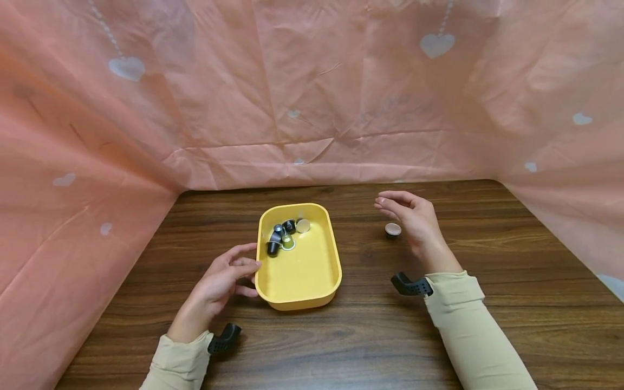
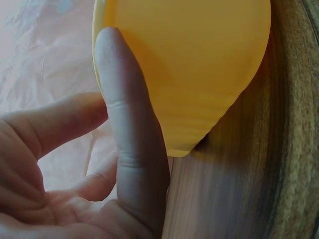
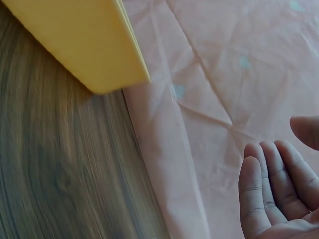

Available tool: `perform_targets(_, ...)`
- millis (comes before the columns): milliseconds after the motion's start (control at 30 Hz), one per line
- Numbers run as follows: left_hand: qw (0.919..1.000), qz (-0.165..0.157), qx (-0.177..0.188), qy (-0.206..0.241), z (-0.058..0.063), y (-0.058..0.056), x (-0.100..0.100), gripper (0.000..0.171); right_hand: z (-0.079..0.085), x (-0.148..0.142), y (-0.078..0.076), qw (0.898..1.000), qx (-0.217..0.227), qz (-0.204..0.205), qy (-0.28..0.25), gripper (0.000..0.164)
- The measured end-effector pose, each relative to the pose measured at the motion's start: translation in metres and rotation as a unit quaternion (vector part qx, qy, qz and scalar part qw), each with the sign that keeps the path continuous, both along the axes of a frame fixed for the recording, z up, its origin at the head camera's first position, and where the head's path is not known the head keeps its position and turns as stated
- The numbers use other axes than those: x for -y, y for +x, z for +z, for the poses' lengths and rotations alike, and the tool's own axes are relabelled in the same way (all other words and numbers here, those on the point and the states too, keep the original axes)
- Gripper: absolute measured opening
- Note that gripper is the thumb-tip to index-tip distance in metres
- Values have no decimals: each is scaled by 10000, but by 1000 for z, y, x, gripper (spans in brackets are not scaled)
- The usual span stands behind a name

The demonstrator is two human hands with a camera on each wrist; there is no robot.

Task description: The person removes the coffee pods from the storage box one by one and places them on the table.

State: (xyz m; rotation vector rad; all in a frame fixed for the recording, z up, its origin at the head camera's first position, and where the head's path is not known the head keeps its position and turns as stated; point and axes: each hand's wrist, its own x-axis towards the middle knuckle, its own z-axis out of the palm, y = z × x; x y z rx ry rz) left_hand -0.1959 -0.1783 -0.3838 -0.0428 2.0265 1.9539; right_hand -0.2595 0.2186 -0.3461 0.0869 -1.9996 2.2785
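Note:
A yellow tray (image 1: 299,271) stands on the table, with several coffee capsules (image 1: 290,226) gathered at its far left, among them a green one (image 1: 287,240). At the tray's left wall is my left hand (image 1: 221,279); its thumb touches the rim and the other fingers lie loosely along the outside. In the left wrist view that thumb (image 2: 127,109) lies extended against the yellow wall. A lone dark capsule (image 1: 392,230), pale lid up, sits on the table right of the tray. Just beside it hovers my right hand (image 1: 414,222), fingers gently bent, thumb apart in the right wrist view, holding nothing.
The dark wooden table (image 1: 361,336) reaches back to a pink curtain (image 1: 312,97) with pale hearts, which hangs at the back and both sides. Black wrist mounts (image 1: 411,284) stick out from both sleeves, close above the tabletop.

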Motion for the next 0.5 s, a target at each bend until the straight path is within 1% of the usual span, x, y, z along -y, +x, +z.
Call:
perform_targets(67,10000,17,10,-32,1,0,1,65,1,8,0,10000,33,54,26,33)
perform_targets(167,10000,11,27,-26,2,0,2,66,3,21,-1,9998,81,89,146,38)
perform_targets(267,10000,-1,16,30,2,0,2,65,4,33,-3,9998,83,155,95,40)
perform_targets(367,10000,-5,1,55,2,-1,2,64,5,45,-5,9996,57,264,-79,40)
perform_targets(500,10000,-9,0,76,1,-1,1,64,5,58,-7,9992,38,358,-178,38)
